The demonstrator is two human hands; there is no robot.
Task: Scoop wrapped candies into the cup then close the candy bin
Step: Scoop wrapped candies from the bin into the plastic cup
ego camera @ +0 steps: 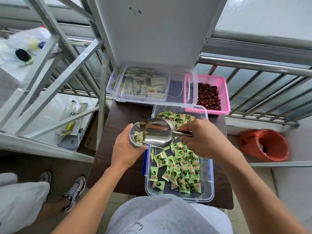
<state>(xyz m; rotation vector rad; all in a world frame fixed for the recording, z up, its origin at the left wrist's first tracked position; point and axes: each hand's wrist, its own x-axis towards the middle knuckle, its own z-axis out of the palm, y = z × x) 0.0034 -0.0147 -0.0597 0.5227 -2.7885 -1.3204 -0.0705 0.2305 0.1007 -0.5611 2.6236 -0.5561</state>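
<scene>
While viewing from near edge, locate open candy bin (pixel 168 197) holding green wrapped candies (pixel 177 173). Note left hand (pixel 125 149) wrapped round cup (pixel 133 144) at bin's left wall. Note right hand (pixel 202 139) pinching scoop (pixel 157 132) handle, scoop mouth tipped into cup.

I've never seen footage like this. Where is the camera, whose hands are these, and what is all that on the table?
There is no machine here. A person wears a camera on the head, so this one picture looks down at their own two bare hands. The left hand grips a cup beside the open candy bin, a clear box of green wrapped candies. The right hand holds a metal scoop by its handle, with its mouth tipped at the cup, where one candy shows. Everything stands on a dark table. Farther back are a clear box of pale packets and a pink basket of red-brown fruits.
</scene>
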